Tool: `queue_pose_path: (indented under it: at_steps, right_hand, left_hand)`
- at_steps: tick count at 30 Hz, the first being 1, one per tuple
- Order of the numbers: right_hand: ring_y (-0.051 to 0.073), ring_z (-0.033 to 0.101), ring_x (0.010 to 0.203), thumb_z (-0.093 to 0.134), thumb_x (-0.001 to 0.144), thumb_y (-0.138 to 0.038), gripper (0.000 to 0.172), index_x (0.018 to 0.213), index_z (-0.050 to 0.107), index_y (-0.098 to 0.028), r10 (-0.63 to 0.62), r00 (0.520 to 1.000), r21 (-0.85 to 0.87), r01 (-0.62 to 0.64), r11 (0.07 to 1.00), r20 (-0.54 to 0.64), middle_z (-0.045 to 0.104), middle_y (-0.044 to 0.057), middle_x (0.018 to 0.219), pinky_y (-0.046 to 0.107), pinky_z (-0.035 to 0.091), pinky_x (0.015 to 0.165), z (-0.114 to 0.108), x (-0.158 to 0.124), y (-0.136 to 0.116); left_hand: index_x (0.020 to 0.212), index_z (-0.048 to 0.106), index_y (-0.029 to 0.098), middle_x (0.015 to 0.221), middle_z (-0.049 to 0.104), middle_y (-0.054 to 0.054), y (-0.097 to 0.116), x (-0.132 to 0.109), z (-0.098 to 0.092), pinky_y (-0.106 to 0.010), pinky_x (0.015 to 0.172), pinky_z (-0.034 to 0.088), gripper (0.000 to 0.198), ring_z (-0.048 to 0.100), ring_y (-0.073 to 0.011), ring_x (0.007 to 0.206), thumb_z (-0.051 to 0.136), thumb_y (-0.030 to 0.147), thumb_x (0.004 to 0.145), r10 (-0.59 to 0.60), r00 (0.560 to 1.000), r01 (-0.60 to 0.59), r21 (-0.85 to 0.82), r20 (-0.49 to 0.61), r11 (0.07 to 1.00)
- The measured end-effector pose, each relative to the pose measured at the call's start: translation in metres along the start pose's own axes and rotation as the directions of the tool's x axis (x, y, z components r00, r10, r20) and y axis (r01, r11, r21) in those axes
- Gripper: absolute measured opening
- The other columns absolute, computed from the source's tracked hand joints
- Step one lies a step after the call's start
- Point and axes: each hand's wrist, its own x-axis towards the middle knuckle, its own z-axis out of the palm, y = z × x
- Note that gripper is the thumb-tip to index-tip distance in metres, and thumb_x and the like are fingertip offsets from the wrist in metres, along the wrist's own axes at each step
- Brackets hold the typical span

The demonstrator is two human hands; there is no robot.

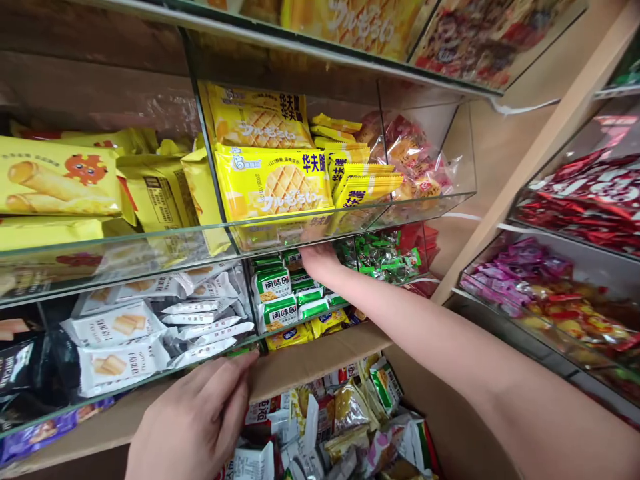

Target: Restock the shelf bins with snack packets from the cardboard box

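Observation:
My right arm reaches across into a clear bin, where my right hand [320, 259] is among green-and-white snack packets [280, 310]. Its fingers are largely hidden by the shelf edge above, so what they hold cannot be seen. Lower left, my left hand [195, 417] is closed beside the rim of a cardboard box [320, 360]; its fingertips touch the front of the bin area. A sliver of green [244, 351] shows just above those fingers, too little to name. Mixed wrapped snacks [345, 420] fill the box below.
Yellow waffle packs [275, 180] stand in the bin above, with yellow roll packs [60, 177] to their left. White packets [120, 340] lie left of the green ones. Green-wrapped candies [390, 253] sit to the right. A wooden upright [487, 230] divides the shelves.

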Motion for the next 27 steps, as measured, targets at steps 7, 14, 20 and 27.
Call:
queue_pose_path:
  at_steps: [7, 14, 20, 27]
  right_hand:
    - [0.023, 0.045, 0.119, 0.037, 0.084, -0.009, 0.041, 0.123, 0.046, -0.019, -0.013, 1.000, -0.031, 0.013, 0.999, 0.019, 0.052, 0.008, 0.128, 0.040, 0.027, 0.106, 0.000, -0.005, -0.002]
    - [0.023, 0.045, 0.119, 0.048, 0.081, -0.014, 0.043, 0.123, 0.046, -0.022, -0.019, 0.999, -0.039, 0.020, 0.999, 0.038, 0.052, 0.006, 0.128, 0.039, 0.031, 0.103, -0.008, -0.004, -0.001]
    - [0.025, 0.043, 0.121, 0.052, 0.077, -0.011, 0.049, 0.124, 0.047, -0.026, -0.087, 0.993, -0.072, 0.094, 0.993, 0.085, 0.050, 0.005, 0.131, 0.041, 0.031, 0.103, -0.018, -0.012, 0.011]
    - [0.025, 0.041, 0.122, 0.051, 0.078, -0.011, 0.048, 0.124, 0.046, -0.022, -0.113, 0.993, -0.081, 0.115, 0.990, 0.031, 0.048, 0.007, 0.132, 0.040, 0.031, 0.103, -0.025, -0.018, 0.009]
  left_hand:
    - [0.104, 0.053, 0.022, 0.076, 0.068, 0.000, 0.002, -0.001, 0.000, -0.026, 0.052, 0.049, 0.024, 0.065, -0.0165, 0.064, 0.037, 0.030, 0.088, 0.019, 1.000, -0.019, 0.026, 0.006, 0.999]
    - [0.102, 0.055, 0.023, 0.079, 0.069, 0.001, 0.004, -0.002, -0.002, -0.026, 0.052, 0.048, 0.023, 0.066, -0.0167, 0.066, 0.038, 0.029, 0.087, -0.010, 1.000, 0.009, 0.051, 0.021, 0.999]
    - [0.101, 0.057, 0.023, 0.077, 0.070, 0.001, 0.005, -0.002, -0.003, -0.025, 0.051, 0.049, 0.024, 0.066, -0.0159, 0.063, 0.037, 0.028, 0.087, 0.001, 1.000, -0.003, 0.046, 0.030, 0.999]
    - [0.101, 0.057, 0.023, 0.081, 0.070, 0.000, 0.005, -0.003, -0.005, -0.027, 0.053, 0.050, 0.025, 0.066, -0.0172, 0.067, 0.037, 0.028, 0.087, -0.021, 0.998, 0.017, 0.064, 0.061, 0.998]
